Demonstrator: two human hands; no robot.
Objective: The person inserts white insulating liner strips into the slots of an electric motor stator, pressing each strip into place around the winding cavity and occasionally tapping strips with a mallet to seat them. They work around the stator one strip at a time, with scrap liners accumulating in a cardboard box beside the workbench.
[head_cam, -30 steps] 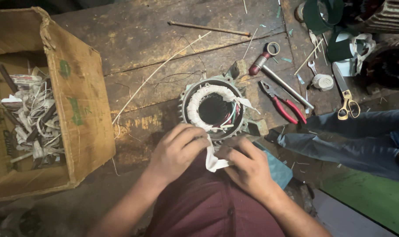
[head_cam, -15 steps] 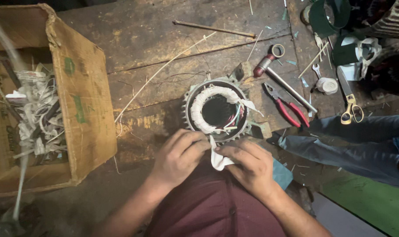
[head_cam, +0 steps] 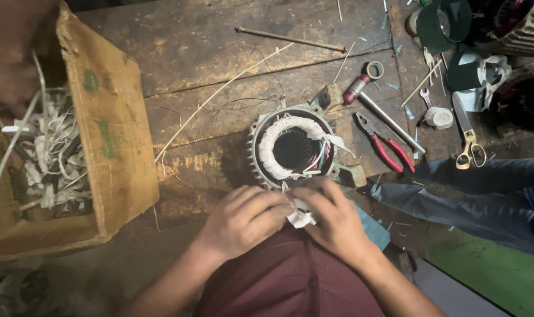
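A motor stator point(head_cam: 293, 149) with white-wrapped windings is seen on the wooden table point(head_cam: 179, 47). At its near edge, a white paper strip point(head_cam: 301, 217) is pinched by the left hand point(head_cam: 243, 220) and right hand point(head_cam: 331, 220); the strip is mostly hidden. Left of the stator, a cardboard box point(head_cam: 111, 135) is filled with pale scrap strips point(head_cam: 52, 158), its far end cut off.

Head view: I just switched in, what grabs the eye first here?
The round motor stator with white-wrapped windings sits mid-bench. Just below it, left hand and right hand pinch a white strip. A cardboard box of scraps stands left; red-handled pliers lie right.
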